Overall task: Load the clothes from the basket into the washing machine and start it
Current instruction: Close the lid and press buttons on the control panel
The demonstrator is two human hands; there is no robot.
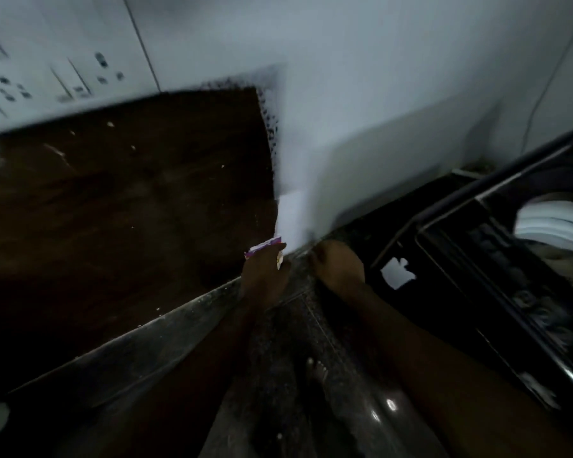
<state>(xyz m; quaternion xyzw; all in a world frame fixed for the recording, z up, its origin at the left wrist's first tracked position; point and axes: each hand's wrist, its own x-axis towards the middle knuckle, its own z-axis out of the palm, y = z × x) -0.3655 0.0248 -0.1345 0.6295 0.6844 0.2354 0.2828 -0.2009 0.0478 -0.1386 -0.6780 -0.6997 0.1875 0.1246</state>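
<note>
Beside the washing machine, the left hand pinched what seemed a detergent sachet, the right hand closed near it, apparently tearing before pouring.

A dim, motion-blurred room with a pale grey-white wall across the top of the view. A dark brown wooden surface, flecked with small white specks, fills the left side and meets the wall along a ragged, dark-speckled edge. At upper left, a white panel carries several small dark switches or sockets. Below lies a dark, speckled stone floor, glossy with 2 bright reflections of light.
</note>
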